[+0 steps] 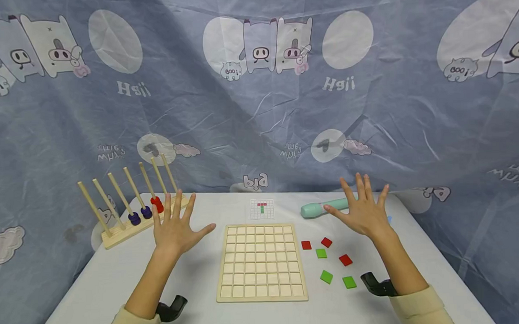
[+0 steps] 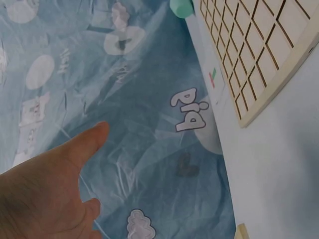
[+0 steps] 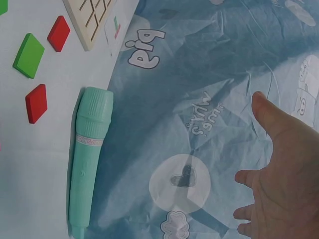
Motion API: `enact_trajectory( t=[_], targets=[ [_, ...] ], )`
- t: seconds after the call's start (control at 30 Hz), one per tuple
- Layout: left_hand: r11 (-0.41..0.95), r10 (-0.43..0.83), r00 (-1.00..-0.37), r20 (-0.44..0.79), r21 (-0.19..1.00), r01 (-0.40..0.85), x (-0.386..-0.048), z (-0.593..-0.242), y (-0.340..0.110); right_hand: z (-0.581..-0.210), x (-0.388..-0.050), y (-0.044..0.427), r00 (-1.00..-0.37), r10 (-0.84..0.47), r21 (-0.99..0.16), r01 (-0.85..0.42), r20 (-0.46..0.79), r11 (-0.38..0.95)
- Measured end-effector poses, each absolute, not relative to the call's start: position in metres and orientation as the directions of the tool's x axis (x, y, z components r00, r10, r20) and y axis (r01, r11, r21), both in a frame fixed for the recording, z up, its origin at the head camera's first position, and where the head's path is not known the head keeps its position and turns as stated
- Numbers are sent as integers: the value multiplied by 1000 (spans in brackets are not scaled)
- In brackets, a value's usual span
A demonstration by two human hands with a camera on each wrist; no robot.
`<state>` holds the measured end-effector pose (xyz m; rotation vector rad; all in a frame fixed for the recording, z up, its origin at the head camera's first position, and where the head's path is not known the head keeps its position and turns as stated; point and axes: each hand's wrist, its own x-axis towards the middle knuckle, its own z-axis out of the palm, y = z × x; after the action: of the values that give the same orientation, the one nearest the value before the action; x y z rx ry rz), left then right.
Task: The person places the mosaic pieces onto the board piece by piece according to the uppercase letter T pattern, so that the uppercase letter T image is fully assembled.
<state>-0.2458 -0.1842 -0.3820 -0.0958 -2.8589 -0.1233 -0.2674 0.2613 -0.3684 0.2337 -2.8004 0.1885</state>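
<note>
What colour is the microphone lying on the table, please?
The microphone is mint green with a pale band; the right wrist view shows it best.

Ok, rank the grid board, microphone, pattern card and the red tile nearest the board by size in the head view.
1. Grid board
2. Microphone, partly hidden by the right hand
3. Pattern card
4. Red tile

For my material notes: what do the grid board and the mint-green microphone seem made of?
Grid board: probably wood, matte, from its pale tan colour and crisp-edged cells.
Microphone: likely moulded plastic, satin, from its even mint colour and ribbed head, though painted metal is possible.
</note>
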Motion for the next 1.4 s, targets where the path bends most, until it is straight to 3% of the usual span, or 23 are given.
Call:
enact_trajectory(
  t=[0.53, 0.83, 1.13, 1.23, 1.4],
  targets=[
    [994, 58, -966, 252, 79, 80, -241, -383, -186, -372, -267, 256, -936, -154, -99, -194, 318, 976],
    [972, 103, -942, 320, 168, 163, -238, -388, -186, -378, -256, 252, -868, -176, -120, -259, 465, 958],
    [909, 69, -865, 498, 326, 260, -232, -429, -179, -407, -240, 254, -716, -108, -231, -359, 689, 904],
    [870, 48, -859, 510, 401, 287, -230, -449, -173, -423, -234, 258, -719, -112, -221, -353, 686, 909],
    [801, 88, -901, 425, 507, 318, -227, -484, -163, -450, -229, 274, -777, -121, -259, -347, 617, 901]
  ],
)
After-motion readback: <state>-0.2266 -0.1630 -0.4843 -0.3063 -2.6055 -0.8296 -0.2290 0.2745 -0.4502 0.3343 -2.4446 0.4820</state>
